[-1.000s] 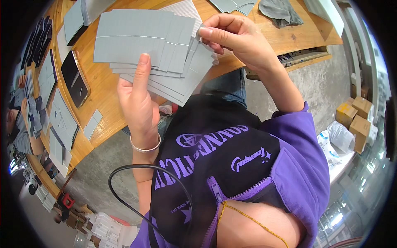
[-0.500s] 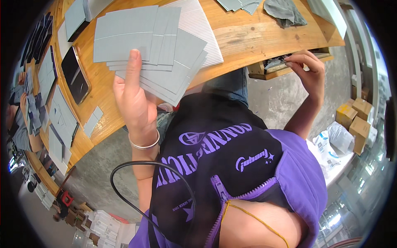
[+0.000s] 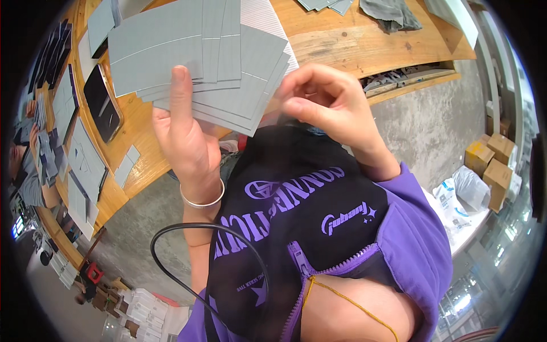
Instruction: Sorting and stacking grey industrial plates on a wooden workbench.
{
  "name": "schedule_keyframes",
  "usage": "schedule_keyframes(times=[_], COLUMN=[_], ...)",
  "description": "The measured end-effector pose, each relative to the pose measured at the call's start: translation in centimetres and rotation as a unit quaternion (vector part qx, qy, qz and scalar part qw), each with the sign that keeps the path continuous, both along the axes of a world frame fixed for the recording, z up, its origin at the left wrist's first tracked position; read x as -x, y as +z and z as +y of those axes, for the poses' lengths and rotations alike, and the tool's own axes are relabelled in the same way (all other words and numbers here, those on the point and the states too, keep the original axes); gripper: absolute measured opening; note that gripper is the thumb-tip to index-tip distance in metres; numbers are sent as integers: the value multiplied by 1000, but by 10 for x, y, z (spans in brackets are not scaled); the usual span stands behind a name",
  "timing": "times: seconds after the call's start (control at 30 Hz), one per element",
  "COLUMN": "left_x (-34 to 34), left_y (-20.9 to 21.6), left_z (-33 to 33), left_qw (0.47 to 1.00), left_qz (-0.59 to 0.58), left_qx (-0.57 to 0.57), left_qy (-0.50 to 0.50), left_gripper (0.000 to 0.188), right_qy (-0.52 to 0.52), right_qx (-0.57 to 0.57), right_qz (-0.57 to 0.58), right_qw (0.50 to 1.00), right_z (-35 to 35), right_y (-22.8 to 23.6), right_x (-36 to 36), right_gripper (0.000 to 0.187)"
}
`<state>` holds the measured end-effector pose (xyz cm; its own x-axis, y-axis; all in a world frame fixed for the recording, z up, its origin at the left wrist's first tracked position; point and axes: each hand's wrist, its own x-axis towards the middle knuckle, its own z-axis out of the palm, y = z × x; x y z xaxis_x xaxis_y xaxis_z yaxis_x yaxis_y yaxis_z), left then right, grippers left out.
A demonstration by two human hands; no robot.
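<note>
My left hand [image 3: 185, 131] grips a fanned stack of flat grey cards [image 3: 156, 54], its thumb pressed on top and its fingers hidden beneath. Each visible card has a thin pale line across it. At the right edge of the fan is my right hand [image 3: 336, 100], fingers curled and thumb apart from them. I see nothing between its fingertips; whether they touch the card edge I cannot tell. A white ribbed sheet [image 3: 274, 28] lies on the wooden table [image 3: 325, 54] behind the fan.
Under the table's edge sits an open wooden drawer [image 3: 410, 80] with small dark and pale scraps. A grey cloth [image 3: 390, 14] and more grey cards [image 3: 327, 4] lie at the back. A phone [image 3: 103, 105] lies left. Another person's hand [image 3: 34, 139] works at far left. Cardboard boxes [image 3: 497, 176] stand right.
My right hand has moved left from the drawer to the right edge of the cards. My left hand has shifted the fan slightly left and closer to me.
</note>
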<state>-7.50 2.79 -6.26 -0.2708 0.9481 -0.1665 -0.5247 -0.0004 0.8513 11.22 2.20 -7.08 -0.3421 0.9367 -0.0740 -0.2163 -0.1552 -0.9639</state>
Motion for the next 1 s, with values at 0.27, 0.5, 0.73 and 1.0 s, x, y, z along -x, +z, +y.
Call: schedule_keyframes(times=[0.27, 0.5, 0.73, 1.0], left_x=[5, 4, 5, 5], left_y=[-1, -3, -6, -3], left_z=[-4, -3, -2, -2], left_qw=[1000, 1000, 999, 1000], left_qz=[1, 13, 37, 17], left_qx=[-1, -2, -4, 5], left_qy=[12, 13, 14, 13], left_gripper=[31, 28, 29, 29], right_qy=[31, 31, -3, 1], right_qx=[109, 85, 88, 69], right_qz=[21, -5, 33, 83], right_qw=[993, 996, 996, 994], right_z=[7, 8, 8, 11], right_y=[2, 5, -3, -12], right_x=[10, 12, 15, 14], right_gripper=[19, 19, 18, 16])
